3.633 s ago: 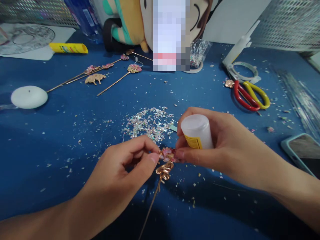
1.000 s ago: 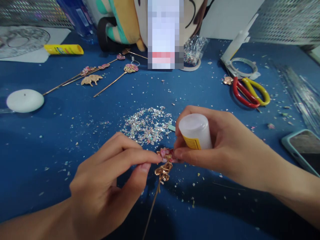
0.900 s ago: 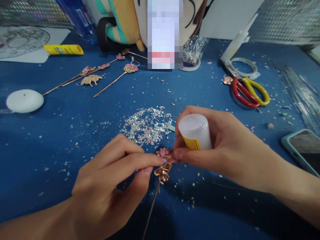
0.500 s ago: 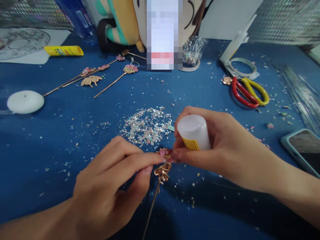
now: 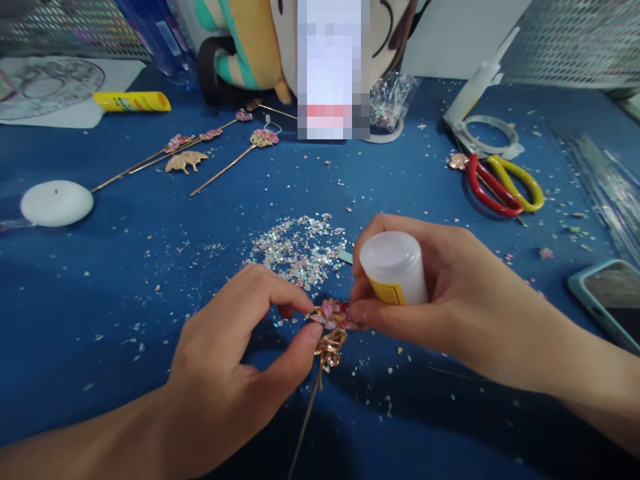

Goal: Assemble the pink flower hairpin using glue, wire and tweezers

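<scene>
A gold hairpin (image 5: 330, 342) with a pink flower head lies in front of me, its thin stem pointing down toward the near edge. The thumb and forefinger of my left hand (image 5: 235, 347) close on the left petals of that flower. My right hand (image 5: 465, 300) is wrapped round a white plastic glue bottle (image 5: 395, 263) with a yellow label, its base turned up; the nozzle is hidden. The right thumb tip also touches the flower's right side. Just beyond the hands, shiny flakes (image 5: 300, 250) are heaped on the blue tabletop (image 5: 165, 387).
Several finished-looking hairpins (image 5: 225, 167) lie at the back left, near a white oval object (image 5: 57, 203) and a yellow tube (image 5: 133, 102). To the right are red-and-yellow-handled scissors (image 5: 495, 190), a tape roll (image 5: 493, 137) and a phone (image 5: 613, 300). A plush toy (image 5: 255, 47) stands behind.
My left forefinger has drawn back from across the flower and bent, so thumb and finger now meet its left edge. The glue bottle stays in my right hand. The view has shifted slightly.
</scene>
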### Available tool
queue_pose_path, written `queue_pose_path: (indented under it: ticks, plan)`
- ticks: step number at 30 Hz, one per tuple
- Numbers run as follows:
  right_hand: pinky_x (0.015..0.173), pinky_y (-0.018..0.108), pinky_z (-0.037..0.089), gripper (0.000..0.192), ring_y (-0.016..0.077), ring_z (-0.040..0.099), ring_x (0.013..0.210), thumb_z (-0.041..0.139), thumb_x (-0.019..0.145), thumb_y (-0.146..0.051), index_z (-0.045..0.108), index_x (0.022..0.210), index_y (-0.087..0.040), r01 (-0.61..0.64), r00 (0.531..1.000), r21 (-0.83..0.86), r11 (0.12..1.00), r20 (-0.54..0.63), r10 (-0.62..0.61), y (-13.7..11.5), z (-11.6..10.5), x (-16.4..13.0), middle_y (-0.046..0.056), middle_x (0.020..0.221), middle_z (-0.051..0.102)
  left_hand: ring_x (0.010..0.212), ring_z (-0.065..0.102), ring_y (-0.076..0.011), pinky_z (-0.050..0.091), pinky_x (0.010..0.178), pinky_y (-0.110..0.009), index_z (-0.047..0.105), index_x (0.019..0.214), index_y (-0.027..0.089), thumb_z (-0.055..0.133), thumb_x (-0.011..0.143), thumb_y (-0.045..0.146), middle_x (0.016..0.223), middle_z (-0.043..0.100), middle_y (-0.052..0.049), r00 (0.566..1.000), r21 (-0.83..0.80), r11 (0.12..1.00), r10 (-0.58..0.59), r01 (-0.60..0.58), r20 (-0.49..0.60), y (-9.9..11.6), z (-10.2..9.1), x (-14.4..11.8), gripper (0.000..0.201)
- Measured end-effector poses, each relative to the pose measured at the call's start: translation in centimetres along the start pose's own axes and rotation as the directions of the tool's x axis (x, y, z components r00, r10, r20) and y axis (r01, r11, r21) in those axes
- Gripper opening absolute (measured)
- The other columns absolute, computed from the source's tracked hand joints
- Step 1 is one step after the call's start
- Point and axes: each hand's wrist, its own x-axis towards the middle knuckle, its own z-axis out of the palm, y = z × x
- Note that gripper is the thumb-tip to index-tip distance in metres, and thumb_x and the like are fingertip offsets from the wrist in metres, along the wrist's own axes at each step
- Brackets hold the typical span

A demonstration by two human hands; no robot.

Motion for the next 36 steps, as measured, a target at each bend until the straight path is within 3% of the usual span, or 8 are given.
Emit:
queue_pose_path:
  ticks: [6,11,17,25,36]
  plan:
    - [0.046,0.02,0.044,0.018,0.0096,0.054,0.058,0.071,0.077,-0.012,0.057,0.079,-0.023,-0.012,1.0,0.028,1.0,0.013,0.012,-0.08,0.13,-0.09,-0.006,0.069,0.063,0.076,0.061,-0.0055,0.047,0.072,-0.016,0.058,0.088,0.031,0.054,0.093,0.013,0.081,0.062,0.013,0.999,0.004,0.999,-0.047,0.047,0.027,0.2,0.11,0.35,0.019]
    - [0.047,0.019,0.044,0.019,0.0093,0.054,0.059,0.069,0.076,-0.009,0.057,0.08,-0.022,0.022,1.0,0.013,1.0,0.015,-0.022,-0.14,0.17,-0.28,-0.006,0.069,0.063,0.063,0.06,-0.0043,0.047,0.062,-0.01,0.059,0.084,0.031,0.056,0.09,0.015,0.073,0.064,0.016,0.996,-0.014,0.996,-0.087,0.087,-0.002,0.07,0.26,0.21,0.018]
    - [0.049,0.02,0.046,0.017,0.0101,0.056,0.06,0.072,0.08,-0.015,0.057,0.082,-0.022,0.049,0.999,-0.057,0.997,0.006,-0.049,-0.34,0.22,-0.5,-0.005,0.071,0.064,0.054,0.055,-0.0076,0.041,0.048,-0.013,0.062,0.076,0.03,0.055,0.087,0.014,0.062,0.061,0.013,0.99,-0.106,0.985,-0.136,0.138,0.03,0.19,0.03,0.39,0.02]
    - [0.047,0.019,0.043,0.017,0.0085,0.056,0.058,0.071,0.08,-0.013,0.057,0.078,-0.022,0.103,0.993,-0.117,0.988,-0.043,-0.109,-0.29,0.72,-0.54,-0.006,0.068,0.064,0.043,0.054,-0.0052,0.037,0.041,-0.012,0.065,0.066,0.029,0.055,0.083,0.018,0.051,0.061,0.015,0.991,-0.036,0.99,-0.136,0.135,-0.006,0.93,-0.08,0.99,0.023]
    - [0.048,0.02,0.043,0.018,0.0087,0.056,0.058,0.071,0.078,-0.011,0.058,0.077,-0.024,0.093,0.992,-0.145,0.985,-0.068,-0.104,-0.64,0.73,-0.65,-0.008,0.066,0.064,0.042,0.05,-0.0072,0.036,0.041,-0.014,0.067,0.068,0.031,0.057,0.084,0.018,0.05,0.057,0.014,0.986,-0.068,0.984,-0.165,0.166,0.017,0.51,-0.03,0.51,0.022]
